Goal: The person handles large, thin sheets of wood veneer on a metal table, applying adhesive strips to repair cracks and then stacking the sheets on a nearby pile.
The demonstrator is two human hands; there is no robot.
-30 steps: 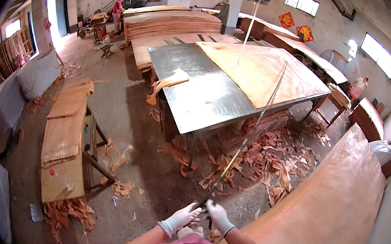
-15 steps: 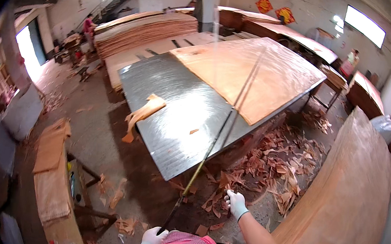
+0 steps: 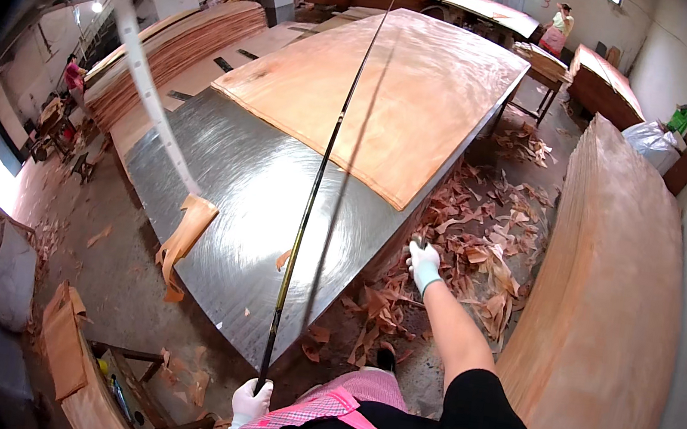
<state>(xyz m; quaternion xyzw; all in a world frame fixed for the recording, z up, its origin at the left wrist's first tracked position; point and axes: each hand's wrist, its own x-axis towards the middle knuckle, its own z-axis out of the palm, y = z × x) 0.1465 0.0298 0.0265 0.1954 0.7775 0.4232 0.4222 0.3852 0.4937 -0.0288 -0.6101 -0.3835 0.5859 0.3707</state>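
My left hand (image 3: 251, 402), in a white glove, is closed around the butt of a long thin dark pole (image 3: 306, 210). The pole slants up and away over the metal-topped table (image 3: 228, 165) and across a large wood veneer sheet (image 3: 394, 91) lying on its far part, casting a shadow there. My right hand (image 3: 423, 266), also gloved, is held out right of the table, above veneer scraps on the floor. Its fingers are curled; something small and dark shows at them, too little to name. A torn veneer strip (image 3: 187, 233) hangs over the table's left edge.
A tall veneer stack (image 3: 608, 310) stands along my right. Loose scraps (image 3: 479, 241) litter the floor beside the table. Another stack (image 3: 183, 50) is beyond it on the left. At lower left stands a wooden bench (image 3: 91, 385). A person (image 3: 556, 30) stands far off at right.
My view has shifted right and closer to the table. The pole has swung more upright, still in my left hand. My right hand has moved forward along the table's right side.
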